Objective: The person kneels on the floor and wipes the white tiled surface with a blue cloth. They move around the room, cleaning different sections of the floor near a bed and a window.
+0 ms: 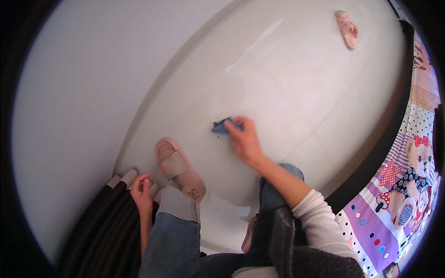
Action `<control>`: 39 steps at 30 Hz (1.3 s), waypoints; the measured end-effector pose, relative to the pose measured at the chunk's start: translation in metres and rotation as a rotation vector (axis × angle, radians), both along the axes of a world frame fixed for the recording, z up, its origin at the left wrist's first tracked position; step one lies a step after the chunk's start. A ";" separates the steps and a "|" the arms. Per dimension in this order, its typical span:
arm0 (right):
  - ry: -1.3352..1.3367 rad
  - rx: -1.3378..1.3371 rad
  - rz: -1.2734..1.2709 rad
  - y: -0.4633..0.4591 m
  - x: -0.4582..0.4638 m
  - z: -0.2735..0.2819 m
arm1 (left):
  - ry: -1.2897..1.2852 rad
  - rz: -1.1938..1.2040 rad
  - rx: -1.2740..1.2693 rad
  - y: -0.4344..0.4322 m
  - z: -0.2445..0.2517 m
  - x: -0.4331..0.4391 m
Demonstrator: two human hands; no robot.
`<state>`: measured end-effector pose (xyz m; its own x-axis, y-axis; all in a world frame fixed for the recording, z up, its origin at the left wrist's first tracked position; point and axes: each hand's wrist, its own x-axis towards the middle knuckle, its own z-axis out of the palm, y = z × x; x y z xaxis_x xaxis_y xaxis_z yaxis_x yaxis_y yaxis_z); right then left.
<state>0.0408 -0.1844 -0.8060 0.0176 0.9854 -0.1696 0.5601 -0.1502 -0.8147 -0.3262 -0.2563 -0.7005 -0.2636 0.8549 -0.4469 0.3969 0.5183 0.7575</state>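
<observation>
My right hand (245, 140) reaches down to the pale tiled floor (278, 100), its fingers pinching a small blue object (219, 129), perhaps a cloth. Blur hides its exact kind. A few dark specks lie on the floor just below it. At the lower left, my left hand (142, 189) hangs beside my knee with its fingers curled, in front of the hem of a dark curtain (100, 215). Whether it holds anything cannot be told.
My foot in a pink slipper (172, 158) rests on the floor near the white wall (87, 87). A loose pink slipper (347, 29) lies at the upper right. Along the right side stands a bed with a dark frame (379, 149) and a patterned bear-print cover (382, 226).
</observation>
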 end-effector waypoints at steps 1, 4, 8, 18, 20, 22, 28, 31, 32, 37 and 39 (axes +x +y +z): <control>-0.031 0.075 -0.045 0.016 0.012 0.002 | 0.019 -0.006 0.003 -0.002 0.002 -0.003; -0.224 0.331 -0.173 0.068 0.062 0.018 | 0.044 0.050 -0.023 -0.017 0.008 -0.020; -0.574 0.179 -0.271 0.096 0.131 -0.007 | 0.013 0.118 -0.030 -0.031 0.008 -0.028; -0.395 0.421 0.265 0.007 0.028 0.002 | 0.036 0.141 -0.022 -0.037 0.009 -0.039; -0.316 0.322 0.442 -0.009 0.007 0.012 | 0.018 0.161 0.015 -0.037 0.000 -0.040; -0.194 0.243 0.450 -0.004 0.002 0.035 | 0.002 0.179 0.019 -0.035 -0.004 -0.041; -0.003 0.205 -0.423 0.057 0.115 0.026 | 0.006 0.180 0.012 -0.030 0.004 -0.050; -0.255 0.292 -0.775 0.081 0.219 -0.007 | 0.000 0.130 0.002 -0.030 0.001 -0.053; -0.460 0.225 -0.811 0.091 0.218 -0.015 | 0.015 0.112 -0.002 -0.028 0.008 -0.054; -0.632 0.574 -0.387 0.142 0.142 -0.051 | 0.048 0.119 -0.011 -0.040 0.015 -0.072; -0.552 0.677 -0.196 0.150 0.053 -0.039 | 0.054 0.197 -0.031 -0.044 0.025 -0.071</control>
<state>0.0936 -0.0341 -0.8452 0.1033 0.8419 0.5297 0.9136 0.1303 -0.3852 -0.3973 -0.3001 -0.6753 -0.4488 0.7707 -0.4523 0.3254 0.6124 0.7205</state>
